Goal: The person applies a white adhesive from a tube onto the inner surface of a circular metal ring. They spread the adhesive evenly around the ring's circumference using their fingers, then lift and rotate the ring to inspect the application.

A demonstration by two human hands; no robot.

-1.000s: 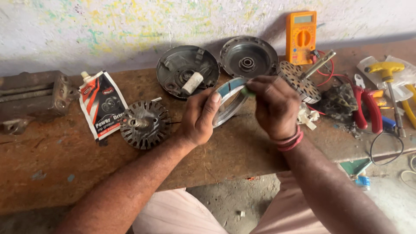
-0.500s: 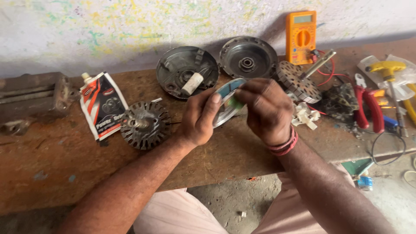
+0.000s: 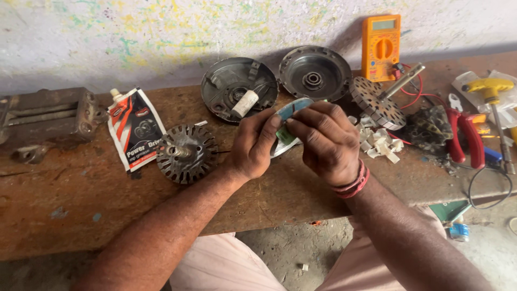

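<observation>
I see both hands, the left hand [image 3: 253,145] and right hand [image 3: 326,140], pinched together on a thin blue-green sheet strip [image 3: 291,110] just in front of the round motor cover [image 3: 226,81]; it looks light, flexible, easily creased, best held by its edges.

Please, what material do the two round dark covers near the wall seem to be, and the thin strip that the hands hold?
The two round covers look like cast metal, dull grey with a grimy, matt finish and moulded ribs. The thin strip, pinched between the left hand and right hand, looks like flexible plastic film or insulating paper: pale blue-green, slightly glossy, curving easily. Which of the two cannot be told.
</observation>
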